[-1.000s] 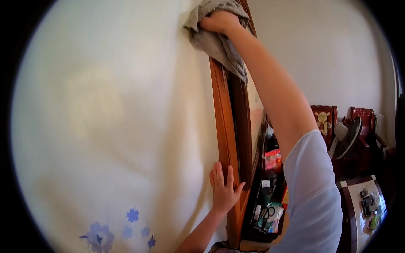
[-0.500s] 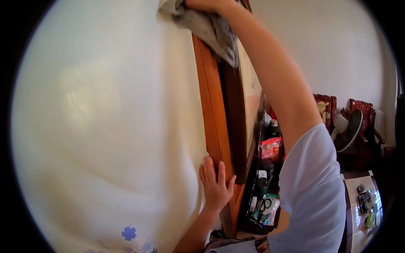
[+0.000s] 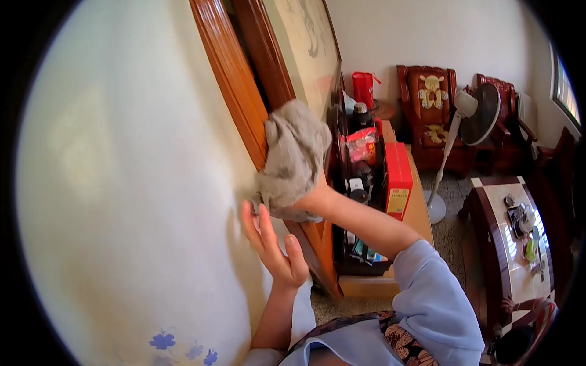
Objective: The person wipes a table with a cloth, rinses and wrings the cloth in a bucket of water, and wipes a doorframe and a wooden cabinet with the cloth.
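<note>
A crumpled grey cloth (image 3: 294, 155) lies against the brown wooden frame (image 3: 235, 79) beside the pale wall (image 3: 134, 183). My right hand (image 3: 314, 198) grips the cloth, its fingers mostly hidden under the fabric. Just below, my left hand (image 3: 273, 250) is raised with fingers apart and holds nothing. Its fingertips are close to the cloth's lower edge; whether they touch it I cannot tell. Blue flower prints (image 3: 162, 340) mark the lower part of the wall.
A dark cabinet top right of the frame carries a red box (image 3: 398, 180), a red packet (image 3: 361, 146) and bottles. Further off are a standing fan (image 3: 464, 110), carved wooden chairs (image 3: 427, 104) and a low table (image 3: 488, 210) with tea things. Another person (image 3: 519, 341) is at lower right.
My right hand has brought the cloth down from high on the frame to near my left hand. My left hand has come off the frame and shifted left. The view has turned right.
</note>
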`<state>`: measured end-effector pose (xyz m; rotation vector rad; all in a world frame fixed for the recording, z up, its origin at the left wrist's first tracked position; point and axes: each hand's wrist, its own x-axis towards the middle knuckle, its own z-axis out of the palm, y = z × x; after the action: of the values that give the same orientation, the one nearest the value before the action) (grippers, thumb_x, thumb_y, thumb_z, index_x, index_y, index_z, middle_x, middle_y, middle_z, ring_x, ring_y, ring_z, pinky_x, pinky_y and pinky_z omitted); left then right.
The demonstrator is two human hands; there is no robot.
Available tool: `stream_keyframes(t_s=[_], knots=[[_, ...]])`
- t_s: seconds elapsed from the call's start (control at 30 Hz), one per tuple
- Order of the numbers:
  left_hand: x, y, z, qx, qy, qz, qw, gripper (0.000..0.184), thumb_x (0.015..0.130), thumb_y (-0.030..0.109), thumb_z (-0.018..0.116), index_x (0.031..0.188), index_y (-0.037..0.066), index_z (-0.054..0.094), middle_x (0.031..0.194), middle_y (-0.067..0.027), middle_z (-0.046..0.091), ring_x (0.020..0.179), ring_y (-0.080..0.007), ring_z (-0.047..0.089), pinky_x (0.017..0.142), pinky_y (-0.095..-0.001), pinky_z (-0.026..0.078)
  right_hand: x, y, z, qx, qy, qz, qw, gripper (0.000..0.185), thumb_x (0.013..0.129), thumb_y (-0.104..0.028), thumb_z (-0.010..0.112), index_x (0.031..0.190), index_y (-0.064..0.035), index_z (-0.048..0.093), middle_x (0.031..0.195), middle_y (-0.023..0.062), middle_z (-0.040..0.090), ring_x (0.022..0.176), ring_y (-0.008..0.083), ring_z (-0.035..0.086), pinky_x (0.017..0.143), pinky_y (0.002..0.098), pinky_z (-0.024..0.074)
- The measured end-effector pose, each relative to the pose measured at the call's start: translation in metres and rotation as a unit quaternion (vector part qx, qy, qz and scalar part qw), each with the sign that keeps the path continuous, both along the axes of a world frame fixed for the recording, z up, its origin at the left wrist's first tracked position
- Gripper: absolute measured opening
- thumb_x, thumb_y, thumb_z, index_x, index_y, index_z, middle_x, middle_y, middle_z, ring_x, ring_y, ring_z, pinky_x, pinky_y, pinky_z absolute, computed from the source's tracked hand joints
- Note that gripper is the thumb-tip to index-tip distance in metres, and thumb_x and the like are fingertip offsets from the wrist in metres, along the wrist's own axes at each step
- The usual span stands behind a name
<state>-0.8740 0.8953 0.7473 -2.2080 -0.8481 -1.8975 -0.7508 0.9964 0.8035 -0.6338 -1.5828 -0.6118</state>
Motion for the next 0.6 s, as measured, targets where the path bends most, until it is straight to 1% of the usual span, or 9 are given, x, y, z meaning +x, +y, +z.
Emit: stream_keyframes(t_s=[0.07,0.2,0.23,0.3,0.37,0.4,0.5,0.53,0.6], knots=[[-0.006,-0.002,-0.003,-0.024,0.007,0.011,1.000,0.054,0.097,0.018,0.040,0.143,-0.007,0.031,0.153,-0.0256,0.017,0.139,-0.0382,0.026,0.109,-0.0448,0.028,-0.005,-0.005,-0.043,-0.062,0.003,-0.030,0.998,0.084,0.068,-0.046,0.071,0.134,-0.0009,0.044,0.135,0.0222,0.043,0.125,0.0432,0.038,0.107,0.0511,0.0279],[-0.014,-0.010,-0.013,-0.109,-0.001,0.068,0.992,0.051,0.099,0.020,0.041,0.143,-0.004,0.033,0.153,-0.0228,0.019,0.139,-0.0375,0.027,0.109,-0.0453,0.029,-0.014,-0.029,-0.103,-0.197,0.080,0.001,0.977,0.088,0.065,-0.050,0.076,0.131,-0.0008,0.046,0.132,0.0221,0.045,0.122,0.0425,0.040,0.106,0.0490,0.0285],[-0.017,-0.012,-0.015,-0.110,-0.004,0.067,0.992,0.051,0.099,0.020,0.042,0.143,-0.003,0.034,0.153,-0.0222,0.019,0.139,-0.0373,0.027,0.108,-0.0454,0.029,-0.019,-0.034,-0.114,-0.217,0.080,-0.011,0.973,0.085,0.064,-0.048,0.077,0.130,-0.0030,0.047,0.130,0.0209,0.045,0.121,0.0412,0.040,0.106,0.0489,0.0287],[-0.020,-0.015,-0.014,-0.113,-0.011,0.063,0.992,0.050,0.099,0.021,0.043,0.143,-0.002,0.035,0.153,-0.0211,0.020,0.139,-0.0368,0.028,0.108,-0.0454,0.030,-0.021,-0.034,-0.150,-0.235,0.051,-0.051,0.969,0.076,0.069,-0.044,0.073,0.128,-0.0033,0.047,0.128,0.0204,0.046,0.119,0.0406,0.041,0.104,0.0495,0.0302],[-0.023,-0.019,-0.015,-0.101,-0.009,0.078,0.992,0.050,0.098,0.019,0.045,0.142,-0.003,0.036,0.153,-0.0213,0.020,0.138,-0.0370,0.030,0.106,-0.0452,0.033,-0.028,-0.018,-0.196,-0.270,0.045,-0.107,0.956,0.071,0.072,-0.038,0.070,0.128,-0.0013,0.047,0.129,0.0211,0.046,0.120,0.0406,0.042,0.105,0.0496,0.0298],[-0.025,-0.019,-0.016,-0.092,-0.006,0.083,0.992,0.049,0.098,0.018,0.045,0.142,-0.002,0.037,0.153,-0.0213,0.020,0.137,-0.0370,0.031,0.105,-0.0451,0.034,-0.030,-0.021,-0.206,-0.287,0.041,-0.136,0.947,0.068,0.073,-0.035,0.068,0.128,-0.0003,0.046,0.129,0.0214,0.046,0.120,0.0407,0.042,0.105,0.0496,0.0296],[-0.031,-0.020,-0.017,-0.075,-0.008,0.089,0.993,0.048,0.097,0.016,0.047,0.141,-0.001,0.039,0.152,-0.0212,0.021,0.135,-0.0362,0.035,0.102,-0.0445,0.038,-0.032,-0.051,-0.222,-0.418,-0.008,-0.132,0.899,0.061,0.077,-0.026,0.063,0.127,0.0040,0.045,0.129,0.0231,0.045,0.122,0.0410,0.041,0.106,0.0485,0.0294],[-0.033,-0.022,-0.019,-0.072,-0.010,0.090,0.993,0.048,0.097,0.016,0.048,0.141,-0.001,0.039,0.152,-0.0212,0.022,0.134,-0.0359,0.036,0.101,-0.0442,0.039,-0.031,-0.053,-0.234,-0.367,0.017,-0.083,0.926,0.059,0.078,-0.017,0.060,0.129,0.0071,0.043,0.129,0.0245,0.045,0.122,0.0409,0.043,0.107,0.0440,0.0327],[-0.037,-0.026,-0.019,-0.089,-0.014,0.075,0.993,0.047,0.096,0.016,0.049,0.140,-0.001,0.040,0.152,-0.0210,0.023,0.134,-0.0345,0.037,0.100,-0.0437,0.040,-0.032,-0.066,-0.258,-0.344,-0.042,-0.143,0.927,0.057,0.079,-0.013,0.057,0.130,0.0082,0.042,0.126,0.0254,0.048,0.119,0.0405,0.047,0.104,0.0413,0.0371]])
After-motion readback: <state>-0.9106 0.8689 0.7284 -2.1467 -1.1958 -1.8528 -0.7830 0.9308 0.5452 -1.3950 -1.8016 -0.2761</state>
